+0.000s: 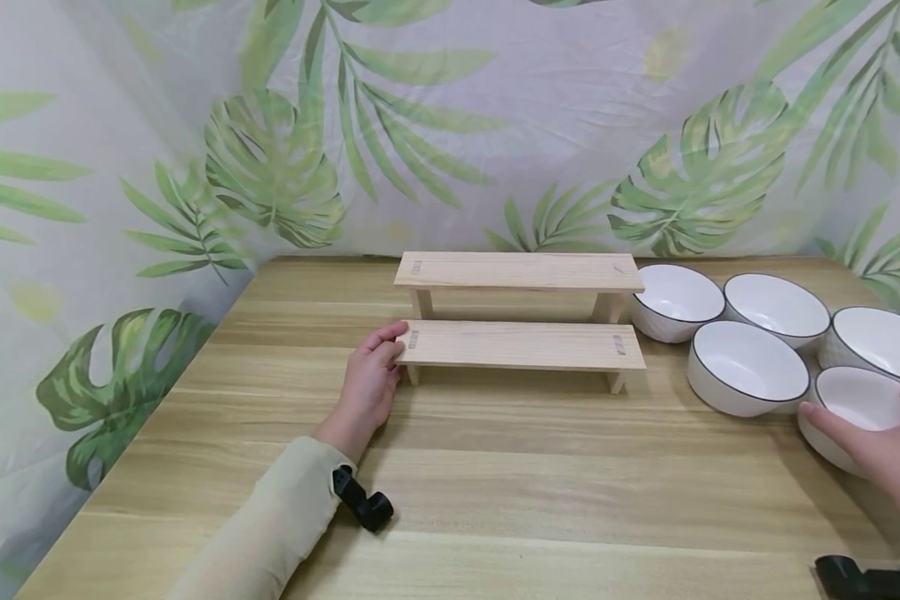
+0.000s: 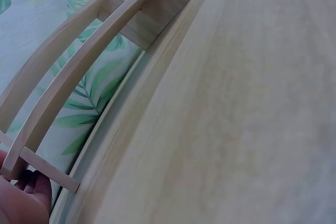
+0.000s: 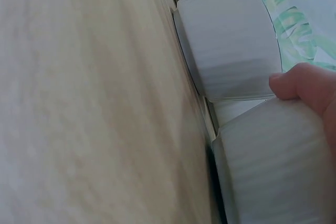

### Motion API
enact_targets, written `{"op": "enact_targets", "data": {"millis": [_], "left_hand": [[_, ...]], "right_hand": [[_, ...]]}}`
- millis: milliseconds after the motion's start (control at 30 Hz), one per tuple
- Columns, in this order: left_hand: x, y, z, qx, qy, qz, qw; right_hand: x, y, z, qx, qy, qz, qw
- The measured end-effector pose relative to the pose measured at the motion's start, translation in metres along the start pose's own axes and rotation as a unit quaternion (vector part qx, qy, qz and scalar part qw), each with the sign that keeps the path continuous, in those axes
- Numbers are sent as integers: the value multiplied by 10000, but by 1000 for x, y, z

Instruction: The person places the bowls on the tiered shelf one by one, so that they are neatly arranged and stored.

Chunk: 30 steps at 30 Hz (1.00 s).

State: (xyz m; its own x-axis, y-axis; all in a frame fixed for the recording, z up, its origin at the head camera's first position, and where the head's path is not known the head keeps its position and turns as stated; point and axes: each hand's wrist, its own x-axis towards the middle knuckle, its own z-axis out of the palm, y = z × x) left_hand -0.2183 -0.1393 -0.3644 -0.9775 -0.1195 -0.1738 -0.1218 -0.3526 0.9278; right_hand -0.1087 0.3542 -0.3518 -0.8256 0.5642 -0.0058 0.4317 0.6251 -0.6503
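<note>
A pale wooden two-step stand [image 1: 521,344] is on the table, its lower board in front of the higher one. My left hand [image 1: 371,379] grips the left end of the lower board, thumb on top; in the left wrist view the fingers [image 2: 39,187] curl beneath it beside the leg. At the far right, my right hand [image 1: 888,450] holds the nearest white bowl [image 1: 858,398] by its rim. The right wrist view shows the thumb [image 3: 294,85] over that rim; the other fingers are out of sight there. The bowl stands upright.
More white bowls with thin dark rims cluster right of the stand: one [image 1: 750,362] beside the held bowl, others [image 1: 678,296] farther back, and one [image 1: 885,342] at the right. A leaf-print cloth [image 1: 555,125] hangs behind the wooden table [image 1: 495,483].
</note>
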Motion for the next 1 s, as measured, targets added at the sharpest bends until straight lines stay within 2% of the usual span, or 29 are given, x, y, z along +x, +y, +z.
{"op": "enact_targets", "data": {"millis": [267,433,533,600,700,1000], "left_hand": [[-1,1,0,69,89,-94,9999],[-1,2,0,77,72,-106,9999],[-1,2,0,71,89,-124,9999],[-1,3,0,86,86,-120,9999],[0,3,1,137,69,-93,9998],[0,2,0,192,78,-100,9997]], "right_hand": [[0,2,-1,171,296,111,9994],[24,27,6,326,672,357,9966],[42,49,13,375,1105,317,9927],[51,59,16,422,1234,276,9911],[58,67,15,431,1169,284,9918],[64,63,8,310,1026,244,9939]]}}
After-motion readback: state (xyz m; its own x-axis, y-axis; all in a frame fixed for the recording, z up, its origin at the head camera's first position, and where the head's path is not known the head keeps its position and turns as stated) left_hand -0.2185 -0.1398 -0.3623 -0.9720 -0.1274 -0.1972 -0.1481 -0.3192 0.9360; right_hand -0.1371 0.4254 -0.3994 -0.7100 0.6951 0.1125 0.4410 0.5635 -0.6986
